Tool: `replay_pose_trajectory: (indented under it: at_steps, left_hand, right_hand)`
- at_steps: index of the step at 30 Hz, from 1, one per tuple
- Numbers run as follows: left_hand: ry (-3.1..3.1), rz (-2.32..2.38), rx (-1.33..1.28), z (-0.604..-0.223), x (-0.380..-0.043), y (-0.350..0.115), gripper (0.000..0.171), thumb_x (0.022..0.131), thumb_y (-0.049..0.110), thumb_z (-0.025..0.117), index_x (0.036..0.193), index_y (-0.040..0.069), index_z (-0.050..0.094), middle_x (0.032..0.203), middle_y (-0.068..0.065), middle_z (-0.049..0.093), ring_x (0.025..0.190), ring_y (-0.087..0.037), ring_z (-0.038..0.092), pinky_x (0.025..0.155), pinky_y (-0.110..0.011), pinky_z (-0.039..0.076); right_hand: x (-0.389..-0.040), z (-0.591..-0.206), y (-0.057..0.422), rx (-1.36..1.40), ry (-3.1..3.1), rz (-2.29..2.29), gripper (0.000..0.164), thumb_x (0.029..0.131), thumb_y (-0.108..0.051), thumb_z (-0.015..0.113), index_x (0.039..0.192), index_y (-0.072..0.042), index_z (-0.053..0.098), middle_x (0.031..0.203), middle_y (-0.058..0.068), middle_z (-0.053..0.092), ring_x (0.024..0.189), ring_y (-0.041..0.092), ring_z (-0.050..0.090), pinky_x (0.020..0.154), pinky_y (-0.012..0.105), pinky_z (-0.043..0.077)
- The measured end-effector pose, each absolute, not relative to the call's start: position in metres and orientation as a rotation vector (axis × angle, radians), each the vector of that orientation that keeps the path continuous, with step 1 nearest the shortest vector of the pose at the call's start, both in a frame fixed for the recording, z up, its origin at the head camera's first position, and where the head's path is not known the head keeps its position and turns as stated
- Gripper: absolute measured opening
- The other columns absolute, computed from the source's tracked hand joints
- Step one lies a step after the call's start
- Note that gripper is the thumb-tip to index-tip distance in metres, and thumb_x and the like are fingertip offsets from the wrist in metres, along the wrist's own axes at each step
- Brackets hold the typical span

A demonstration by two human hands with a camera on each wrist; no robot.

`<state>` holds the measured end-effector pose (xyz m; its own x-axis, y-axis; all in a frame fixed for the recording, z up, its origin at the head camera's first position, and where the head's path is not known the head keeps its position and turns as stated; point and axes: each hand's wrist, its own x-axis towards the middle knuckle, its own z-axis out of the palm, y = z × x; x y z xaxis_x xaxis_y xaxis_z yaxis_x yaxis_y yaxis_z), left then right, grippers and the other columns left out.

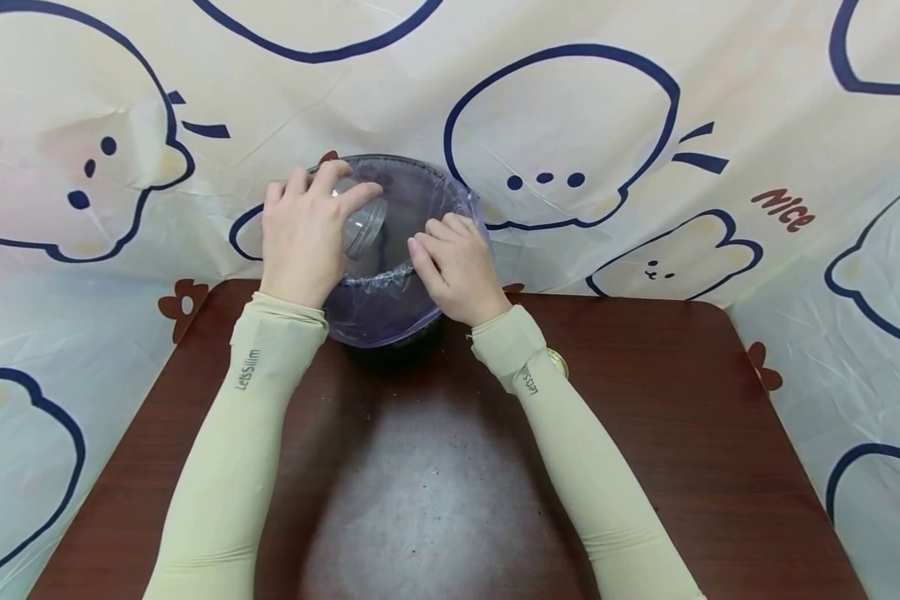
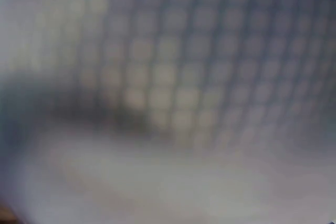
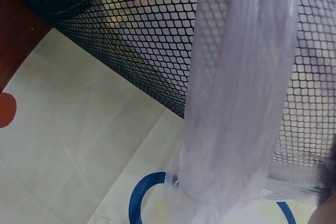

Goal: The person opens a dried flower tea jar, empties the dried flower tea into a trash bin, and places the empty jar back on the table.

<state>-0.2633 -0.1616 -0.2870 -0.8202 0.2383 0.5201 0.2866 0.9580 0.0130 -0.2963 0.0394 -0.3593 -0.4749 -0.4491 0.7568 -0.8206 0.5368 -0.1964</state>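
Note:
A dark mesh trash bin [image 1: 393, 354] stands at the back of the table, lined with a translucent purple trash bag [image 1: 371, 312] folded over its rim. At the bin's left side my left hand [image 1: 300, 237] holds a clear plastic cup [image 1: 365, 229], tilted with its mouth toward the inside of the bin. My right hand [image 1: 456, 265] grips the bag at the right rim, fingers curled. In the right wrist view the bag [image 3: 236, 93] hangs down over the bin's mesh [image 3: 142, 40]. The left wrist view is blurred, with mesh [image 2: 210, 51] close to the camera.
The brown wooden table [image 1: 660, 400] carries small specks near its middle. A gold-rimmed round object [image 1: 558, 362] is partly hidden behind the right sleeve. A cartoon-printed curtain [image 1: 390, 100] hangs right behind the bin and along both sides.

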Motion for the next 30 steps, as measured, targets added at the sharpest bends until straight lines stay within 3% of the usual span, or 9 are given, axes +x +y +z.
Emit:
replay_pose_trajectory:
  at_steps: [30]
  left_hand:
    - [-2.52,0.028,-0.431,-0.2859,-0.2605,-0.1562,0.058,0.095,-0.011,0.061,0.138,0.028,0.067,0.149,-0.012,0.056,0.117,-0.042,0.054,0.089,-0.057,0.049]
  right_hand:
    - [-0.2942,-0.358,0.0396,1.026,-2.137,0.751,0.042,0.106,-0.021,0.043,0.068,-0.01,0.057,0.069,0.005,0.044,0.073,0.024,0.041,0.082,0.04,0.04]
